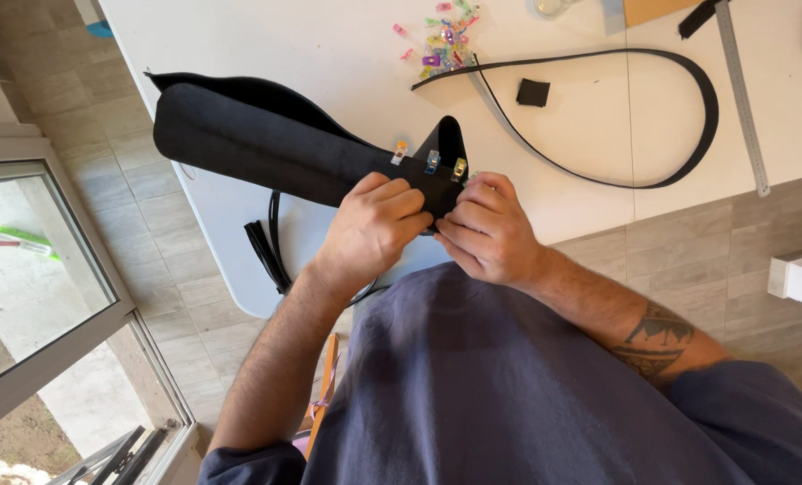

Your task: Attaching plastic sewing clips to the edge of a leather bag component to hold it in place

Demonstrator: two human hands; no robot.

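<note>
— What sits closest to the lens?

— The person's blue-grey shirt [508, 386], filling the bottom of the view, with two bare forearms rising out of it.

— And further left?

— A glass door [33, 296] and the tiled floor [131, 207]. Then comes the white table [329, 45], and on it one large folded black leather piece [257, 144], which lies across the near edge and runs toward the hands.

— What are the hands doing?

— The left hand [374, 224] is curled shut over the end of the leather piece, fingers pressed down on it. The right hand [486, 229] pinches the same end from the other side, fingertips closed on the edge. The two hands touch each other there.

— Anything fixed on that edge?

— Three small clips, side by side just above the knuckles: one orange clip [400, 151], one blue clip [432, 162], one yellow clip [459, 168].

— And beyond?

— One heap of coloured clips [446, 36] at the far edge (too jumbled to count). One long black strap [688, 135] loops across the table, with one small black square [533, 92] inside the loop. At the right, one metal ruler [744, 99] lies lengthwise. A black tassel [262, 251] hangs off the near table edge, left of the left hand.
</note>
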